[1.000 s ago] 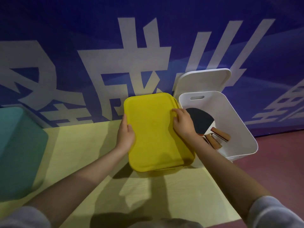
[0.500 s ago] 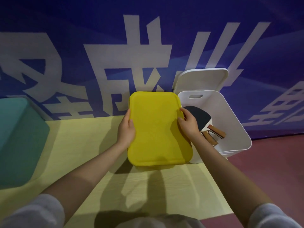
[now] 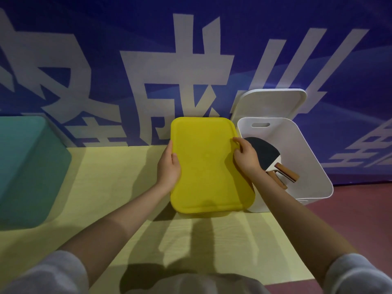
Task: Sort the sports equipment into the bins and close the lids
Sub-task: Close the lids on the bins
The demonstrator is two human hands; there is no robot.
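A yellow lid [image 3: 209,166] lies flat on top of a bin that it hides, in the middle of the pale yellow table [image 3: 118,187]. My left hand [image 3: 168,168] grips the lid's left edge and my right hand [image 3: 245,157] grips its right edge. Right beside it stands an open white bin [image 3: 305,158] with table tennis paddles [image 3: 267,158] inside, black rubber and wooden handles showing. The white lid [image 3: 269,102] leans upright against the wall behind that bin.
A teal bin [image 3: 27,170] with its lid on sits at the table's left end. A blue banner wall [image 3: 191,60] runs close behind everything. Red floor [image 3: 350,225] shows to the right of the table.
The yellow lid has come down from a tilted position to lie level over its bin, with both hands still on its sides.
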